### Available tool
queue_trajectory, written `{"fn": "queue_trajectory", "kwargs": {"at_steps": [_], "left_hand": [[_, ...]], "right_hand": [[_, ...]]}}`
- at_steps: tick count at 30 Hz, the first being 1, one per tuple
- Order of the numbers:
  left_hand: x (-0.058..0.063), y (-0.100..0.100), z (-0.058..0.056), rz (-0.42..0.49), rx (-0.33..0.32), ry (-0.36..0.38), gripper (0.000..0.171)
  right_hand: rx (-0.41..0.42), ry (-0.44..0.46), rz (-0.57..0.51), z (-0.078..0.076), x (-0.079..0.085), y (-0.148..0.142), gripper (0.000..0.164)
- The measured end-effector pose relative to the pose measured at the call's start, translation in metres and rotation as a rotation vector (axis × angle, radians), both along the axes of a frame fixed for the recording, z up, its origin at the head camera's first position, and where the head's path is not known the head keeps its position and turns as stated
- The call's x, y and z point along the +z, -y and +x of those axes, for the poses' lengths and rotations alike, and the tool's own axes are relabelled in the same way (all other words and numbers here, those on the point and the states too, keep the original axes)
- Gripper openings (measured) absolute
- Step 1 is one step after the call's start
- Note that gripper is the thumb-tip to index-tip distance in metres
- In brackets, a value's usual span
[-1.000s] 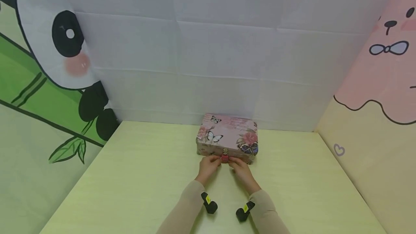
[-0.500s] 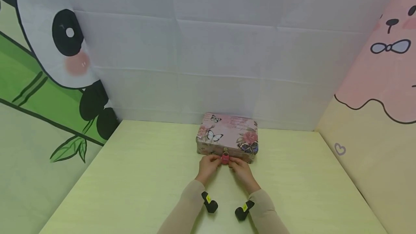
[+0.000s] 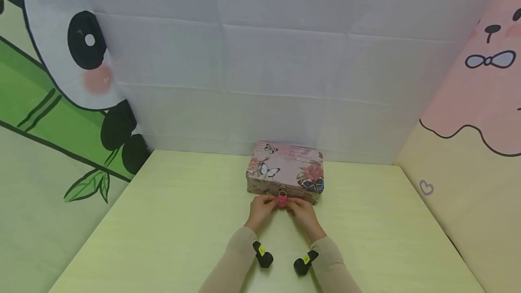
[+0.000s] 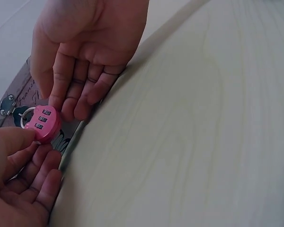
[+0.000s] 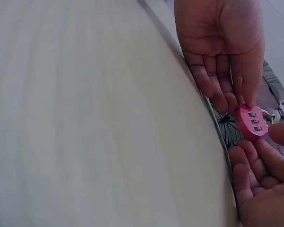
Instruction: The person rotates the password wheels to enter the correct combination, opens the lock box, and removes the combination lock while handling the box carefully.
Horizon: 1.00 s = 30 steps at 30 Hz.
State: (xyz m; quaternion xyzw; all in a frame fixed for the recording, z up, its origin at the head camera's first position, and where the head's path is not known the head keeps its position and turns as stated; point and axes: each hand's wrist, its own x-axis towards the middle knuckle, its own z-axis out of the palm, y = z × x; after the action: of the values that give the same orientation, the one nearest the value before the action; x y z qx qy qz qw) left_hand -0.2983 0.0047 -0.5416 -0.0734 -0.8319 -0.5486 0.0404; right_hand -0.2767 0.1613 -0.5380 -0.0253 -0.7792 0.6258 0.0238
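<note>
A pink combination padlock (image 3: 282,200) with a row of three number dials hangs by its shackle at the metal clasp of a flowered, butterfly-printed box (image 3: 285,166). My left hand (image 3: 260,209) pinches one side of the padlock; in the left wrist view its thumb lies at the padlock's edge. From the other side my right hand (image 3: 303,214) pinches the padlock (image 5: 252,121) between thumb and fingers. The dials face up towards both wrist cameras. The other fingers of both hands are loosely curled below the lock, close to the box front.
The box stands near the back edge of a pale yellow table (image 3: 183,220), before a white creased backdrop (image 3: 281,67). Cartoon-printed panels rise at the left and right. Black wrist devices (image 3: 264,259) sit on the inner side of both sleeves.
The padlock has tilted so that its pink dial face turns more upwards and shows lower in the head view. Both hands keep their places beside it; the box stays put.
</note>
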Motion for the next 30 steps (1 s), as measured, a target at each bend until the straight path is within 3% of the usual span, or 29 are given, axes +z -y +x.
{"fn": "queue_trajectory", "kwargs": {"at_steps": [8,20,30], "left_hand": [[-0.0003,-0.0021,-0.0007,0.025,-0.028,-0.011,0.02],[-0.002,-0.0026,0.0012,0.045,-0.015,0.004,0.02],[-0.0006,-0.0004,0.0018,0.072,0.002,0.045,0.024]], "right_hand": [[0.007,0.01,0.011,0.0008,0.0024,0.0004,0.029],[-0.008,0.024,0.027,-0.0005,0.0032,0.002,0.025],[0.035,-0.002,0.047,-0.0019,0.0046,0.0012,0.025]]}}
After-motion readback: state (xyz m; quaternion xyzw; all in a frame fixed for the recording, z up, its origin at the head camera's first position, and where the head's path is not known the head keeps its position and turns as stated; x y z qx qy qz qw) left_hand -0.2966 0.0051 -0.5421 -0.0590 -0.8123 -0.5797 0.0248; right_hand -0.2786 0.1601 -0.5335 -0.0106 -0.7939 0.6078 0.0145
